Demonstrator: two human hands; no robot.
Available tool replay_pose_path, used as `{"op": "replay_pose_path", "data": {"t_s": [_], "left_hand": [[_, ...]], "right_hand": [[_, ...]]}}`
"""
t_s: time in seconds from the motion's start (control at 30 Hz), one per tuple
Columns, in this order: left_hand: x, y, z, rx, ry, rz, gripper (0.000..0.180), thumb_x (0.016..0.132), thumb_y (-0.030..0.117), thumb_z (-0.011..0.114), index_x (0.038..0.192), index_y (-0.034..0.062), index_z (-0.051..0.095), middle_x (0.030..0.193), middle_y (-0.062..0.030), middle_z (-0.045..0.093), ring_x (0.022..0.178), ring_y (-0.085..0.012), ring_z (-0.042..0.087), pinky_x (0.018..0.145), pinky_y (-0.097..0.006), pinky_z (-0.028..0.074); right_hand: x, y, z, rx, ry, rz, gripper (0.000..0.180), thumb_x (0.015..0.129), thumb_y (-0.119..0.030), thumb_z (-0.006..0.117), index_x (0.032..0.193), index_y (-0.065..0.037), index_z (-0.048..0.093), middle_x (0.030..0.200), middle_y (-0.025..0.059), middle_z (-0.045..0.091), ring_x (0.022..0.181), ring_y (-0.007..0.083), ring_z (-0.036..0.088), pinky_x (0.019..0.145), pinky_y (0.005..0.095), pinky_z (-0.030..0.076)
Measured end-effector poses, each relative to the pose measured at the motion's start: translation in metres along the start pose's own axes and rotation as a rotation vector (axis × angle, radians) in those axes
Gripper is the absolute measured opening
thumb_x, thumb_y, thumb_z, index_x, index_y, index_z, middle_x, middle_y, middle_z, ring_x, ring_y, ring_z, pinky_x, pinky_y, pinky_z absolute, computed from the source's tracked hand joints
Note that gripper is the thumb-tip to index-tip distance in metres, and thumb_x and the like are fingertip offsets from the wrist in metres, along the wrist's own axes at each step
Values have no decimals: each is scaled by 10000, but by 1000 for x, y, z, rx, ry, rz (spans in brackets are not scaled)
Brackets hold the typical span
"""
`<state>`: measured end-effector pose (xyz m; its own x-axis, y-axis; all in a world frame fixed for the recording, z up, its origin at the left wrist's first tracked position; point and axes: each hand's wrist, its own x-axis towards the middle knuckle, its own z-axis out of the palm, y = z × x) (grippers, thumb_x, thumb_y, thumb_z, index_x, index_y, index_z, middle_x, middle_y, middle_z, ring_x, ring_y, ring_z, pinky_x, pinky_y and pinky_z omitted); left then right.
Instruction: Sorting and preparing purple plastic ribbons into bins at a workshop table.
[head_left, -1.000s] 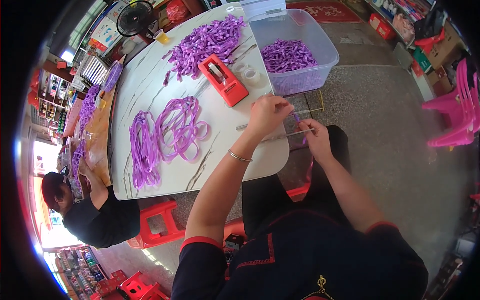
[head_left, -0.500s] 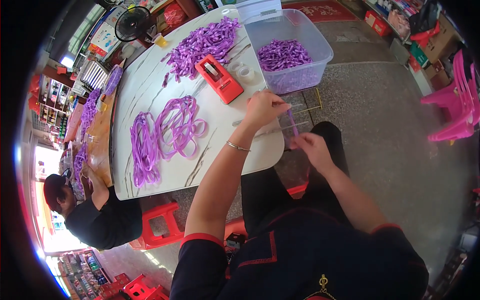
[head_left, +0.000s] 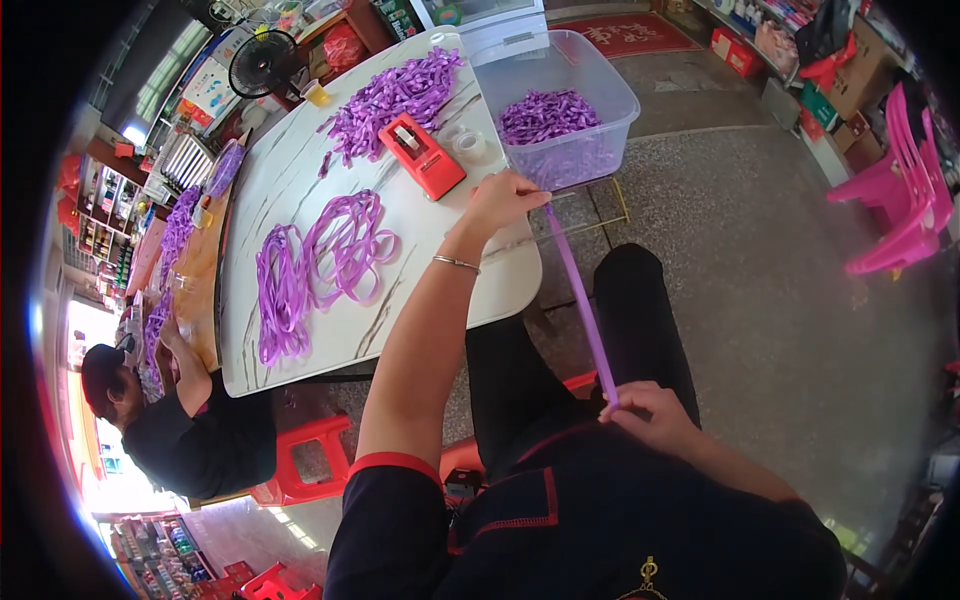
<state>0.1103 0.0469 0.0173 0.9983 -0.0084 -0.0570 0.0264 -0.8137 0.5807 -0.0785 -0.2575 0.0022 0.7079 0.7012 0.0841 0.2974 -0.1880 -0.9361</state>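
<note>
**Hands stretch purple ribbon taut beside desk**

Right hand [head_left: 655, 412], close to the body, pinches the lower end of a purple ribbon strip [head_left: 580, 300]; left hand [head_left: 508, 198], farther out at the desk [head_left: 300, 180] edge, grips its upper end. Beyond lie looped ribbons [head_left: 320, 265], a red tape dispenser [head_left: 422, 155] and a clear plastic bin [head_left: 560, 90] holding purple pieces.
</note>
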Motion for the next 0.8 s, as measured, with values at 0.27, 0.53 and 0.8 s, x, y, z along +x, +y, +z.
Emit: {"op": "replay_pose_path", "data": {"t_s": [0.27,0.53,0.8], "left_hand": [[-1,1,5,-44,-2,-10,299,765,324,633,832,34,659,577,-37,511,584,-89,446,564,-296,370],[1,-3,4,18,-19,-15,278,746,363,630,823,100,677,605,-52,564,609,-151,520,581,-316,379],[1,-3,6,37,28,-11,237,718,385,639,780,164,695,622,-58,603,648,-228,582,599,-362,374]], "right_hand": [[-16,11,6,-8,117,-26,90,752,-149,659,827,-106,683,863,19,552,916,185,506,802,293,385],[-14,16,13,9,20,5,128,748,-158,665,867,-123,696,788,4,510,802,153,479,740,281,385],[-2,-23,-11,-62,-15,-113,168,702,-108,676,869,-105,692,729,11,502,730,151,491,682,270,393]]}}
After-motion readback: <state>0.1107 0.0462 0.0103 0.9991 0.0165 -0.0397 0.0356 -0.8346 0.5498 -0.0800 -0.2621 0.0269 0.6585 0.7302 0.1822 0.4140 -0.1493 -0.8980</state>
